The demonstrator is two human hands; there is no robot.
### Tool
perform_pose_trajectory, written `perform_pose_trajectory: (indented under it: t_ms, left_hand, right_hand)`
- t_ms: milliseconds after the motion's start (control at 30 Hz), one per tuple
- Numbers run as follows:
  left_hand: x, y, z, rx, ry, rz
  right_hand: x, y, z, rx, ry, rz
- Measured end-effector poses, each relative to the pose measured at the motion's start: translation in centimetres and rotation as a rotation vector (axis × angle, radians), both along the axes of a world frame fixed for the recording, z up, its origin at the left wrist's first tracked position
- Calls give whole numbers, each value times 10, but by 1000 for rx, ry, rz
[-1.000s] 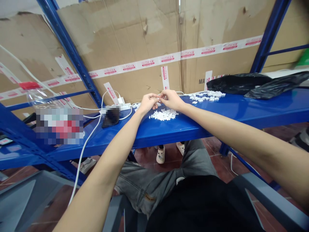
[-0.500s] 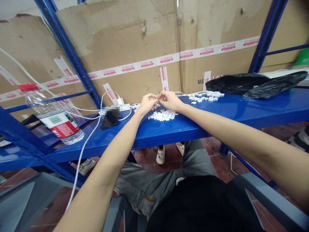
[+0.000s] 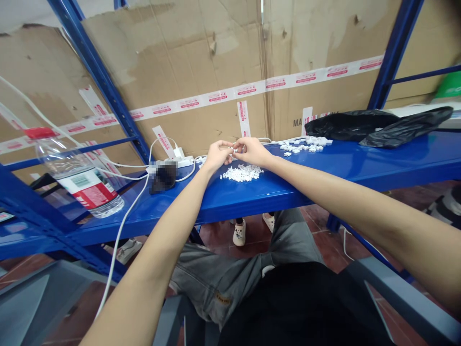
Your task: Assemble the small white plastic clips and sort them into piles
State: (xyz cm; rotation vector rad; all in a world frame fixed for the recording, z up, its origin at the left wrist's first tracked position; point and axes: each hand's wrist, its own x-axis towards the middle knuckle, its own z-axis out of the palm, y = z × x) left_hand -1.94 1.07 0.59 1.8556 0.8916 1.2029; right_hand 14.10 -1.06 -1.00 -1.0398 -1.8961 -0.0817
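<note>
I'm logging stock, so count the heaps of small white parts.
2 in plain view: near heap, by the right hand; far heap, by the black bag. More may hide behind the left hand.

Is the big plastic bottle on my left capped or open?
Capped: a red cap sits on the neck of the bottle.

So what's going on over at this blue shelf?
A seated person's left hand and right hand meet at the fingertips around something small and white, too tiny to make out. They're just behind a pile of little white parts on the blue shelf. More white pieces lie to the right, beside a black plastic bag.
</note>
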Motion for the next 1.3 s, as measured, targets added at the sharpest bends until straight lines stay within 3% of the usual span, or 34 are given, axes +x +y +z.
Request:
perform_pose_trajectory:
  t_ms: [400,733,1300]
  left_hand:
    - [0,-4,2,-24,11,1]
    - [-2,-2,-1,-24,3,-19]
    - [-1,-3,-1,16,55,-37]
  right_hand:
    - [1,-2,2,-50,80,0]
    - [3,3,0,-170,312,165]
    - [3,4,-2,-162,302,153]
